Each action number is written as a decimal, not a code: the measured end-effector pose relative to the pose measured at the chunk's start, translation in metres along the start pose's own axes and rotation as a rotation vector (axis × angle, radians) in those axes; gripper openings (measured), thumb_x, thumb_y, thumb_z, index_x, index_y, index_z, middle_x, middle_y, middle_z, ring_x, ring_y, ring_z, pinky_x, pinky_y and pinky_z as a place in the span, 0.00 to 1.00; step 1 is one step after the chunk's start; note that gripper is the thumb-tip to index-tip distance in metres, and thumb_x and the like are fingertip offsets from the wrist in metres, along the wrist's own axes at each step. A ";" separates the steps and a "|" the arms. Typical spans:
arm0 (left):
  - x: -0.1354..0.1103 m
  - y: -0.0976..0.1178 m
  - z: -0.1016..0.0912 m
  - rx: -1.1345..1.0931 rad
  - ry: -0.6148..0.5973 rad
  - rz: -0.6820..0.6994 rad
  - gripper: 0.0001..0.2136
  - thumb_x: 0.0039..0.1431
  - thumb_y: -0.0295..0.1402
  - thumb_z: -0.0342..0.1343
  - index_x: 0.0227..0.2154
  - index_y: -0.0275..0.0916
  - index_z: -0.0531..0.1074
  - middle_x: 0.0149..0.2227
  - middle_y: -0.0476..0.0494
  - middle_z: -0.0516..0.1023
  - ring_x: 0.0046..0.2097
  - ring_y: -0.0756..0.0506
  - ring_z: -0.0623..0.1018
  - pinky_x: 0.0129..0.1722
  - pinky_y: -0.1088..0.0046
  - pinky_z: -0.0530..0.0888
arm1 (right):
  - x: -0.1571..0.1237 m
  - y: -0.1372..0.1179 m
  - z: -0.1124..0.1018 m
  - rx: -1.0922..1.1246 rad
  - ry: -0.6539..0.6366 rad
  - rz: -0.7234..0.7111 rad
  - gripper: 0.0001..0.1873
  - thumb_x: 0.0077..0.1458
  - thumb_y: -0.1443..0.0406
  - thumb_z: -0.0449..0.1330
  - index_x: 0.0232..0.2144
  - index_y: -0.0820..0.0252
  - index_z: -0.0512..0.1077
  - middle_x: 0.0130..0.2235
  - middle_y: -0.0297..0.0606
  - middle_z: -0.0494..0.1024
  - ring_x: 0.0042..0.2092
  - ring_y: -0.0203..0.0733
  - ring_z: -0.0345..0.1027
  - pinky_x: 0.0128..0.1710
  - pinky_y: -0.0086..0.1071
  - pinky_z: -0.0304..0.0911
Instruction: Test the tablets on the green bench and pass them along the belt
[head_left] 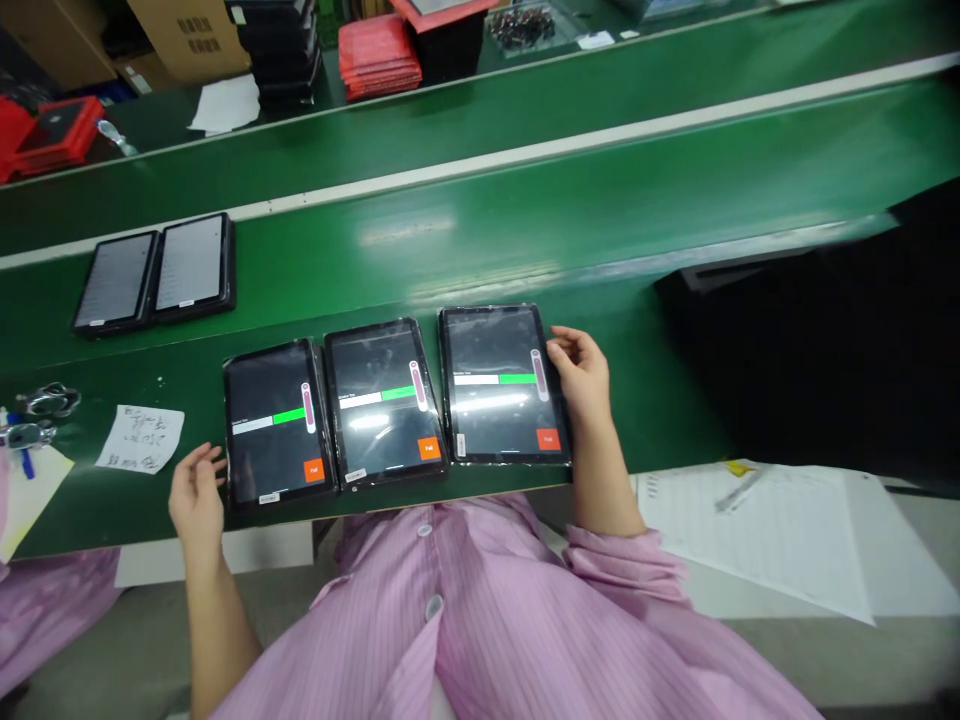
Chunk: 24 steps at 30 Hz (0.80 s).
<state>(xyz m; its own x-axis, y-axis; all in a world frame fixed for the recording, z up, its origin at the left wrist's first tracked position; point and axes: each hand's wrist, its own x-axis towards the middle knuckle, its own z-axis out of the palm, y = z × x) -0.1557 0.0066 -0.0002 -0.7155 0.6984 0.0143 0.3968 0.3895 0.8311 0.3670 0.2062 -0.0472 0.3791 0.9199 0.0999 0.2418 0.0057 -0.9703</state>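
Note:
Three black tablets lie side by side on the green bench in front of me, each showing a white and green bar and an orange button. My left hand [196,490] rests by the left edge of the left tablet [276,425], fingers loosely curled and touching its side. The middle tablet [384,402] is untouched. My right hand [581,372] is at the right edge of the right tablet [501,385], fingers curled against its upper corner. Neither hand lifts anything.
Two more dark tablets [157,270] lie on the green conveyor belt [480,230] at far left. A handwritten note [141,438] and scissors [49,402] sit left of me. White papers with a pen [757,510] lie to the right. Red trays [379,55] and boxes stand behind.

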 end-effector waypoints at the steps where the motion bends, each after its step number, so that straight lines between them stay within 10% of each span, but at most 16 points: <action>1: -0.002 -0.006 -0.001 -0.086 -0.056 -0.077 0.19 0.60 0.45 0.53 0.51 0.42 0.70 0.45 0.43 0.76 0.43 0.41 0.78 0.39 0.66 0.74 | 0.002 0.001 -0.003 0.077 0.043 0.035 0.13 0.48 0.57 0.61 0.37 0.54 0.71 0.30 0.35 0.73 0.31 0.42 0.67 0.34 0.38 0.66; 6: 0.002 -0.018 0.000 -0.257 -0.245 -0.078 0.32 0.43 0.40 0.59 0.55 0.46 0.66 0.47 0.44 0.74 0.47 0.41 0.75 0.42 0.68 0.74 | -0.025 -0.021 -0.010 0.363 0.300 -0.022 0.05 0.54 0.58 0.55 0.32 0.50 0.63 0.18 0.23 0.48 0.18 0.35 0.41 0.17 0.33 0.45; 9: 0.009 -0.020 0.003 -0.279 -0.270 -0.035 0.39 0.36 0.40 0.60 0.57 0.48 0.63 0.48 0.45 0.71 0.46 0.41 0.73 0.41 0.68 0.73 | -0.076 -0.061 0.001 0.174 0.280 -0.247 0.05 0.61 0.58 0.53 0.34 0.50 0.67 0.20 0.26 0.54 0.19 0.35 0.47 0.18 0.33 0.47; 15: 0.015 -0.026 0.006 -0.301 -0.335 0.019 0.44 0.32 0.40 0.61 0.59 0.49 0.58 0.49 0.45 0.68 0.46 0.40 0.71 0.43 0.64 0.72 | -0.150 -0.110 0.049 -0.371 -0.636 -1.024 0.12 0.64 0.69 0.54 0.44 0.53 0.75 0.24 0.32 0.73 0.27 0.39 0.65 0.25 0.35 0.56; 19: 0.013 -0.029 0.005 -0.259 -0.351 0.027 0.44 0.33 0.42 0.62 0.60 0.48 0.56 0.51 0.44 0.66 0.51 0.37 0.70 0.50 0.59 0.70 | -0.166 -0.104 0.082 -0.447 -0.832 -1.276 0.11 0.66 0.71 0.54 0.47 0.61 0.75 0.32 0.36 0.80 0.35 0.40 0.71 0.34 0.35 0.62; 24: 0.011 -0.033 -0.001 -0.100 -0.389 0.117 0.45 0.39 0.42 0.66 0.62 0.46 0.55 0.59 0.40 0.61 0.62 0.33 0.63 0.62 0.54 0.62 | -0.180 -0.097 0.101 -0.423 -0.890 -1.209 0.14 0.68 0.60 0.54 0.51 0.58 0.73 0.51 0.40 0.80 0.57 0.48 0.68 0.59 0.48 0.58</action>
<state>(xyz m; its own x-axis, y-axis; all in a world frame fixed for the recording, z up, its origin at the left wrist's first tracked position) -0.1771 0.0006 -0.0273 -0.3912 0.9165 -0.0836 0.3911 0.2478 0.8863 0.1852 0.0799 0.0064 -0.8140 0.3788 0.4404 0.2842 0.9209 -0.2669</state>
